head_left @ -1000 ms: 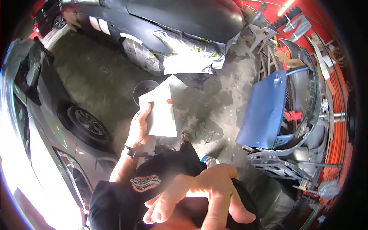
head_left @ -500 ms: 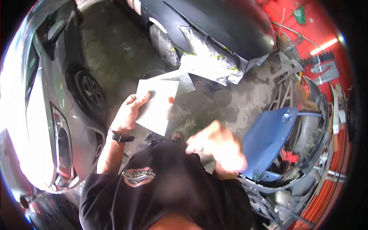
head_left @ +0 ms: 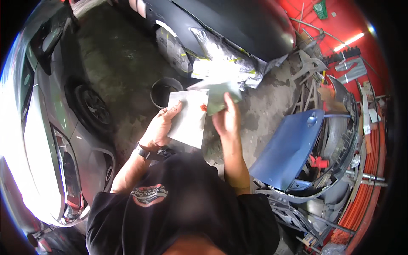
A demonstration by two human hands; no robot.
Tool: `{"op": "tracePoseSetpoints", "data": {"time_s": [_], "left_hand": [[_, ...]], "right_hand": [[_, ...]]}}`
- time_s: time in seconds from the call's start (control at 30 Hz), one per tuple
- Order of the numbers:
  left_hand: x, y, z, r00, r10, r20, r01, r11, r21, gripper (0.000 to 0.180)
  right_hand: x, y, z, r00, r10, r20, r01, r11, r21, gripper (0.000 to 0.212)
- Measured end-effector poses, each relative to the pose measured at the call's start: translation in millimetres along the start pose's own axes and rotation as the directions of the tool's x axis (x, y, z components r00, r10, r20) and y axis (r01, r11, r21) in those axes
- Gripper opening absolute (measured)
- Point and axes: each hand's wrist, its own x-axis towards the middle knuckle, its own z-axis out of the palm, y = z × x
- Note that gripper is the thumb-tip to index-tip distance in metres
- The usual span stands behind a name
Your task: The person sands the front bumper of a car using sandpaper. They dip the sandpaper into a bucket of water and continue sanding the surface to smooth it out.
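My left hand [head_left: 160, 127] is closed on a pale, nearly white rectangular sheet [head_left: 187, 121], thumb on top and fingers underneath. A small orange-red mark shows near the sheet's right edge. Just beyond and to the right is a grey-green sheet [head_left: 216, 97], partly behind the pale one. Its right side is pinched by my right hand [head_left: 227, 117], thumb or finger lying over its face. The sheets overlap, and I cannot tell whether they are joined. Beyond my left hand a dark round bucket [head_left: 165, 92] stands on the floor.
A silver-grey car [head_left: 76, 131] runs along the left. Ahead is a dark car body [head_left: 238, 25] with silver masking sheeting [head_left: 216, 46] along its lower side. On the right are a blue car panel [head_left: 289, 148], a bumper [head_left: 346, 110] and other loose parts by a red wall [head_left: 340, 25].
My right hand has moved from near my body up to the grey-green sheet and taken hold of it. The left hand and pale sheet have shifted right in view, uncovering more of the bucket.
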Motion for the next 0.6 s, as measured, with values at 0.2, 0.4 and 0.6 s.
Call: {"op": "tracePoseSetpoints", "data": {"time_s": [0.2, 0.4, 0.6], "left_hand": [[-11.2, 37.1, -45.2, 0.896, 0.425, -0.130, -0.349, 0.853, 0.388, 0.033], [-18.4, 69.1, -93.4, 0.840, 0.542, -0.007, -0.420, 0.658, 0.625, 0.049], [-28.7, 83.7, -118.4, 0.765, 0.631, -0.125, -0.357, 0.578, 0.733, 0.057]], "right_hand": [[-13.2, -6.1, 48.5, 0.834, -0.253, 0.490, 0.524, 0.086, -0.848, 0.037], [4.0, 57.0, 121.2, 0.436, 0.138, 0.889, 0.788, -0.536, -0.304, 0.034], [-2.8, 110.8, 124.7, 0.412, 0.308, 0.857, 0.883, -0.368, -0.293, 0.028]]}}
